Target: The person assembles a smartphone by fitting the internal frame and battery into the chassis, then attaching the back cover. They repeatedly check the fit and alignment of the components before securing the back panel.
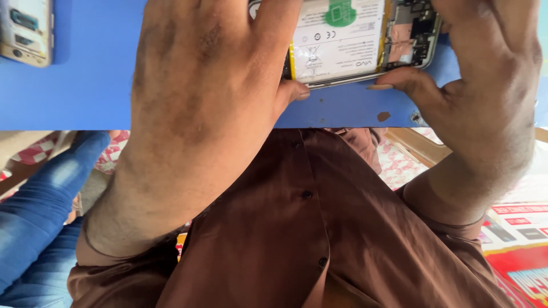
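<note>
Opened phone (357, 40) w/ back cover off sits at 12 o'clock on blue counter (85, 85), top cut by frame edge, left part hidden under left hand (200, 85). Left hand palm-down, grip pinching phone's left end. Right hand (491, 85) at 2 o'clock, thumb pressed to its near edge, grip pinching it. Second phone (25, 28) at 10 o'clock, partly cropped.

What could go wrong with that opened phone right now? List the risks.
1. The phone lies with its back off, battery and circuit board bare; the left hand and right hand grip its edges, so a slipping finger might press on the board or dent the battery.
2. It sits near the blue table's front edge, so a push toward the lap could tip it off.
</note>
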